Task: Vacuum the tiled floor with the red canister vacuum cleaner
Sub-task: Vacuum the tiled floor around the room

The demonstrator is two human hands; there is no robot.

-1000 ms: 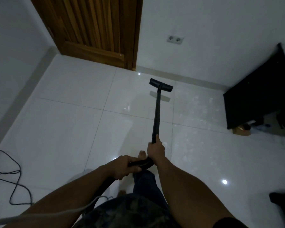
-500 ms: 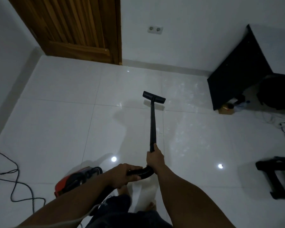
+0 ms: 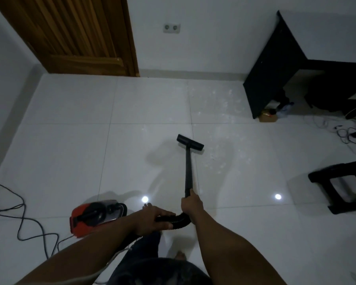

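Observation:
The red canister vacuum cleaner (image 3: 95, 218) sits on the white tiled floor (image 3: 70, 153) at my lower left. Its black wand (image 3: 187, 171) runs forward from my hands to the flat black floor nozzle (image 3: 190, 142), which rests on the tiles near a grout line. My right hand (image 3: 191, 206) is shut around the lower end of the wand. My left hand (image 3: 154, 220) grips the black ribbed hose (image 3: 176, 220) just behind it. Pale dust specks lie on the tiles (image 3: 218, 159) to the right of the nozzle.
A wooden door (image 3: 74, 36) stands at the back left, a wall socket (image 3: 171, 28) beside it. Black furniture (image 3: 275, 64) fills the back right corner, a black stool (image 3: 341, 189) stands at right. Loose cables lie at the left (image 3: 19, 212) and far right (image 3: 349, 136).
The nozzle has been drawn back toward me, away from the door wall. My view has backed off, so the red canister and the stool have come into sight.

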